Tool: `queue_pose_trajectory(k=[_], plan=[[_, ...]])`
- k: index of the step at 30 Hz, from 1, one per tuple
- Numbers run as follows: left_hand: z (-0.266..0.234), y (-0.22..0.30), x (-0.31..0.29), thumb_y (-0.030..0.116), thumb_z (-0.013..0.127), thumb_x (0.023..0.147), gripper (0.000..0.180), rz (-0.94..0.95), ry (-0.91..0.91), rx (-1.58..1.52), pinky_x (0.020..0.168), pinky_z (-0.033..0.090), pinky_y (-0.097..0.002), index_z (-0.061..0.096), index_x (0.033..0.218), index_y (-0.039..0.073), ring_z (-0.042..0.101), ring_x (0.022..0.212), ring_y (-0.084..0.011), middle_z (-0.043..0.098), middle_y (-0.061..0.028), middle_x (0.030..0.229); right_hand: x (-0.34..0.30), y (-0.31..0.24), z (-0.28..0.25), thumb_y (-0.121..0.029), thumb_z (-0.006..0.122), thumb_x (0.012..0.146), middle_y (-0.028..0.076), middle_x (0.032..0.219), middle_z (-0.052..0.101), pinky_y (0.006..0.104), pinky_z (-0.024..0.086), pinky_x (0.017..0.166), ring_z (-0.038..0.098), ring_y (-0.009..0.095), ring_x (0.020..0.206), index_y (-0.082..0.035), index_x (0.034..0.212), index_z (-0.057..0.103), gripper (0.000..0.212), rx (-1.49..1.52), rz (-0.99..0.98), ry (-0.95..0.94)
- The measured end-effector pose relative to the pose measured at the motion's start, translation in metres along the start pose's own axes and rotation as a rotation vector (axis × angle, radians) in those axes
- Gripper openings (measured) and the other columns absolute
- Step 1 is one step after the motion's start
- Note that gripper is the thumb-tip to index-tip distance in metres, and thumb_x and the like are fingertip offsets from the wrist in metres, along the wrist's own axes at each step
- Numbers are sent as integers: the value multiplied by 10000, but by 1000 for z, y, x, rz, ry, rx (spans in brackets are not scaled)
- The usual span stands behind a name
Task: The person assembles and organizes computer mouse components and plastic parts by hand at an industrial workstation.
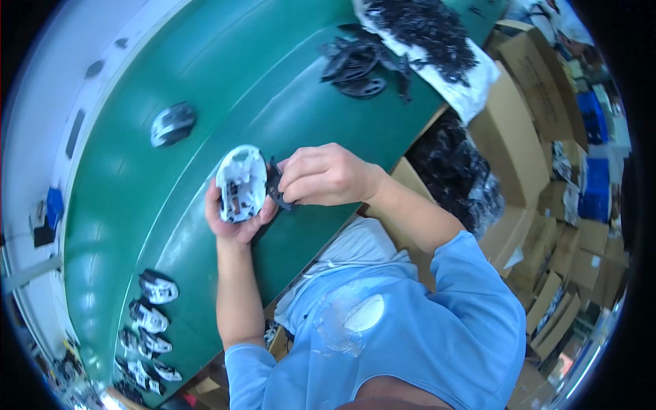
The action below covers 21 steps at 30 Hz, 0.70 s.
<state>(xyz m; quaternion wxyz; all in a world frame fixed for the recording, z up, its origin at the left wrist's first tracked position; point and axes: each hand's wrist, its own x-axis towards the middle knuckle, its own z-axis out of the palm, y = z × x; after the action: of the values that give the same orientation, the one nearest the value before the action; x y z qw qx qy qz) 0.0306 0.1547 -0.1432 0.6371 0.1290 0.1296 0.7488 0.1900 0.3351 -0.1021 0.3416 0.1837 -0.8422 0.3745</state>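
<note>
My left hand (236,231) is closed around a white plastic mouse shell (244,167), its hollow inside facing up with ribs and slots in it. Just to the right, my right hand (333,175) pinches a thin black plastic piece (276,183) against or very near the shell's right edge; whether the two touch I cannot tell. Farther off on the green table lies a grey and black mouse-shaped shell (173,124). A loose heap of thin black curved parts (359,65) rests at the far right of the table.
The green table (205,75) curves across the view. More black parts (427,34) are piled on a white bag at its far right edge. Several white and black shells (158,288) stand in rows at the near left. Cardboard boxes (509,137) and black plastic film (454,167) crowd the right side.
</note>
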Motion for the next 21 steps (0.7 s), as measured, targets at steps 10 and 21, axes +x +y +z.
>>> queue_pose_trajectory(k=[10,21], plan=[[18,-1,4,509,507,1005,726,307,295,470,486,399,-237,432,1513,-3,574,662,-161,531,-144,1490,8,15,31,-188,865,720,84,1096,727,374,539,836,647,272,974,-99,932,765,251,-219,397,105],[14,-14,3,356,589,1009,585,435,451,636,629,472,-269,438,1452,5,575,749,-142,620,-155,1273,9,4,9,-136,867,746,83,1005,743,310,505,674,633,190,827,-88,1093,793,358,-56,672,203]])
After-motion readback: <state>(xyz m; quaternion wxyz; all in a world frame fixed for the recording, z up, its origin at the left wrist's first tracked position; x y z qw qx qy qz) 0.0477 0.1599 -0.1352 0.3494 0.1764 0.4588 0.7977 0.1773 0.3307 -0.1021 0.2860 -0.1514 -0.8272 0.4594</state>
